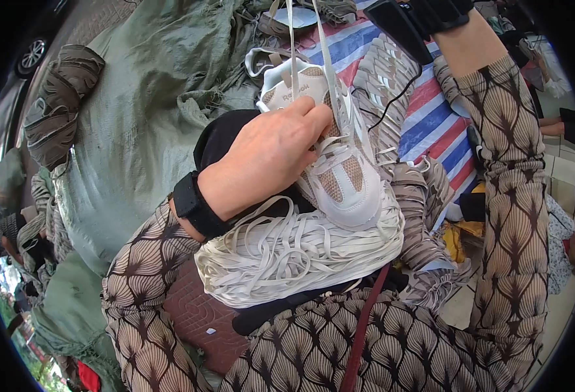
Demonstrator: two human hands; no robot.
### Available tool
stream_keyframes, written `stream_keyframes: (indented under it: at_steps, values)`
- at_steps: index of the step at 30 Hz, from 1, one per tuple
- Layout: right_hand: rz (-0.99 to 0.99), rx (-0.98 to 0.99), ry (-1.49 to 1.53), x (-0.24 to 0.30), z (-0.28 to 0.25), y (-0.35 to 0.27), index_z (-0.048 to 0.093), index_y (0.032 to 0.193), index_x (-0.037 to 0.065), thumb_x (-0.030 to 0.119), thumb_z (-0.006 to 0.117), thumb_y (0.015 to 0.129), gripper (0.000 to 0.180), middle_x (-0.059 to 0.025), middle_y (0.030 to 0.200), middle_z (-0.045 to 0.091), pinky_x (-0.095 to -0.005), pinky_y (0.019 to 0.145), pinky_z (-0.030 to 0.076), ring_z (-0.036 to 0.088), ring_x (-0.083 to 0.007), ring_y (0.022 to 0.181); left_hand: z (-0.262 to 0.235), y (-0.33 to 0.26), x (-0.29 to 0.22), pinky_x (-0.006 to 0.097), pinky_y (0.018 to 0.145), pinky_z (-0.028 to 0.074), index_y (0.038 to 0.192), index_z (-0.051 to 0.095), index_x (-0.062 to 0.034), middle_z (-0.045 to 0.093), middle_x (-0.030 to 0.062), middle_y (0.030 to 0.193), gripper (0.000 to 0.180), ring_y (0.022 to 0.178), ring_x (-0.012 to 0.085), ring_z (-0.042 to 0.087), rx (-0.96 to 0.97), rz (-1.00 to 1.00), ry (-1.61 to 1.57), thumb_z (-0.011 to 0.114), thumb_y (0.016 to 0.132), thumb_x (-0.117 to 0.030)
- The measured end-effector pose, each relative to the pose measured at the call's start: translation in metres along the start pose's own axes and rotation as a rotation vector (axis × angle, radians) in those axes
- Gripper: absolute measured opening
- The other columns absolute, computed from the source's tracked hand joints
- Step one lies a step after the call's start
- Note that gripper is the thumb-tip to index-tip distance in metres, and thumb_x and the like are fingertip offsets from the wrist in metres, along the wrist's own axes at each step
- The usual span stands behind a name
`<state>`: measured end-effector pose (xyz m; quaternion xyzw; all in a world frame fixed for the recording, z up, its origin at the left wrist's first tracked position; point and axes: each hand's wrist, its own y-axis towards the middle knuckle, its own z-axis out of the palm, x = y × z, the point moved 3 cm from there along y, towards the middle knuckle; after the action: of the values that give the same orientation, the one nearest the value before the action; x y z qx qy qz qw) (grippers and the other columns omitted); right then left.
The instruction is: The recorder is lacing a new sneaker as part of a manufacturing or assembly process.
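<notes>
Fingers [307, 121] of the left hand [268, 160] are curled closed on the shoe [339, 170], thumb side on top near the tongue, remaining fingers wrapped round the far side, out of sight. Firm grip, as far as I can tell.

Near: lap in patterned fabric, with a big bundle of pale flat laces [287, 251] lying across it. Shoe sits on that bundle, toe touching it, heel lifted toward the hand.

Shoe: white with beige mesh. Long axis runs from upper left (heel/collar) to lower right (toe). Toe points down-right, toward the person's right knee; opening faces up-left, sole hidden underneath. It lies directly under and just right of the left fingers, so the left hand is the nearer one by far.

Two lace ends [307, 46] run from the eyelet area straight up, taut, nearly perpendicular to the shoe's long axis, and leave the top edge. Right arm is raised along the right side; right hand is out of frame above the black wrist strap [431, 16], so cannot tell its grip, though the taut laces head that way. A thin black cable hangs from that strap.

Farther: second bundle of laces [382, 85] just behind the shoe, lying on a blue-red-white striped sheet [431, 111]. Left of that, a large green woven sack [143, 117], with darker lace bundles [59, 98] at its left edge.
</notes>
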<state>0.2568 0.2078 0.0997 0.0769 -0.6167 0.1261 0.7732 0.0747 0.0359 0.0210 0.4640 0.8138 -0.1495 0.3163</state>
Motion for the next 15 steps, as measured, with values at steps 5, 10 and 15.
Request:
stream_keyframes:
  at_steps: [5,10,15]
  values:
    - [0.008,-0.061,-0.100,0.011,0.021,-0.012,0.057,0.097,0.003,0.023,0.041,0.103,0.026,-0.0033,0.078,0.060,-0.0383,0.080,0.057,0.058,-0.0131,0.067,0.011,-0.009,-0.025,0.033,0.073,0.047,0.093,0.056,-0.0037,0.055,0.0099,0.096,0.022,0.088,0.0257,0.057,0.001,0.223,0.232,0.063,0.072,-0.007]
    - [-0.075,0.017,-0.238,0.021,0.016,0.030,0.056,0.084,0.006,0.025,0.046,0.100,0.027,-0.0006,0.063,0.052,-0.0323,0.068,0.053,0.050,-0.0146,0.055,0.036,-0.026,-0.047,0.034,0.080,0.048,0.105,0.058,0.0078,0.055,0.0141,0.108,0.037,0.095,0.0246,0.057,0.067,0.315,0.403,0.059,0.072,-0.008]
    - [-0.398,-0.007,-0.782,0.014,0.032,0.056,0.059,0.080,0.004,0.022,0.048,0.098,0.028,-0.0012,0.065,0.055,-0.0310,0.054,0.051,0.060,-0.0136,0.059,0.035,-0.025,-0.041,0.037,0.078,0.050,0.102,0.061,0.0065,0.058,0.0169,0.107,0.029,0.091,0.0279,0.061,0.108,0.246,0.375,0.059,0.077,-0.009]
